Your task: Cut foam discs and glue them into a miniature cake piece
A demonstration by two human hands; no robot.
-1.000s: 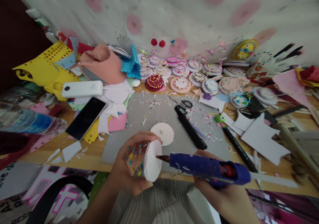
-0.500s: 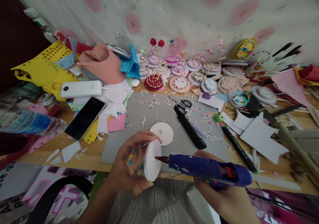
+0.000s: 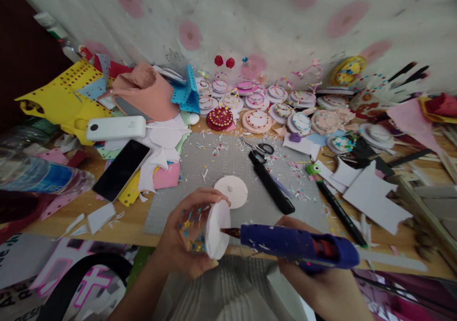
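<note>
Between the fingers and thumb of my left hand [image 3: 178, 238] a white foam disc [image 3: 218, 230] stands on edge, its plain face turned right. Blue and yellow decorations on its other side show inside my curled fingers. My right hand [image 3: 314, 280] is wrapped round a dark blue hot glue gun [image 3: 282, 240]. The gun lies level and its brown nozzle points left, with the tip at or very close to the plain face of the disc. Just beyond my left fingertips, a second white disc [image 3: 235, 192] with a small lump at its middle lies on the grey cutting mat [image 3: 193, 169].
A black utility knife [image 3: 273, 183] and scissors [image 3: 262, 150] lie on the mat among scraps. Behind are several decorated discs, such as a dark red one [image 3: 219, 119]. A phone [image 3: 122, 170], power bank [image 3: 116, 127] and bottle [image 3: 46, 174] are left; a black pen [image 3: 341, 214] is right.
Hardly anything differs. The glue gun and the disc have shifted very slightly left in view, and the nozzle tip stays by the disc's face. Both hands keep their hold.
</note>
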